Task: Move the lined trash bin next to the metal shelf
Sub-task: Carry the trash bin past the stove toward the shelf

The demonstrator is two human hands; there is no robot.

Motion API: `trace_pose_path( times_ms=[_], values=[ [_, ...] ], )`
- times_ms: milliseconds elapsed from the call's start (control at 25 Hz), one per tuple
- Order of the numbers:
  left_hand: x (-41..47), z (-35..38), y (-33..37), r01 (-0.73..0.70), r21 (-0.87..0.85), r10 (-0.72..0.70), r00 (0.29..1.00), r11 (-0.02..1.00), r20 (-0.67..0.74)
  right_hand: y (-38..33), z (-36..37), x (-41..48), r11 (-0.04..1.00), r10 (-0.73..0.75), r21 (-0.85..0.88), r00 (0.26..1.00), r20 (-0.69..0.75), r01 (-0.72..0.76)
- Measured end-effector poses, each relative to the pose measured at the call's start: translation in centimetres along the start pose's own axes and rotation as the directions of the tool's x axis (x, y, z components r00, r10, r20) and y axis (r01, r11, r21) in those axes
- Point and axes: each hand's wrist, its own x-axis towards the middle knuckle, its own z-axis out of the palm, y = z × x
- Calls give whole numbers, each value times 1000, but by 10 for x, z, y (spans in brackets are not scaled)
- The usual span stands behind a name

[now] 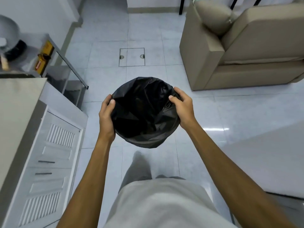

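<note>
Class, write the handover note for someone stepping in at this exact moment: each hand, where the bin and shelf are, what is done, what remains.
Left hand: grip closed on the left rim of the lined trash bin.
Right hand: grip closed on the right rim.
Bin: black liner fitted, carried over the tiled floor in front of the person.
Metal shelf: ahead on the left, beyond the white cabinet.
Done: bin lined and held in both hands.
Left: carry it forward and left, set it down beside the shelf, let go.

Place: a home, a small living space with a kitchen corner.
Seating: a beige sofa (pixel 243 51) stood far right.
Floor: glossy pale tiles (pixel 105 56).
Left side: a white louvred cabinet (pixel 49 162), a metal shelf (pixel 70 71) with packets.
</note>
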Motion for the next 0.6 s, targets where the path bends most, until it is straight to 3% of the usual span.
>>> trace_pose_path(
  times_ms=[600],
  values=[
    [436,29,72,23,-2,-23,999,1000,-34,-105,195,389,1000,3,-21,1000,30,-3]
  ],
)
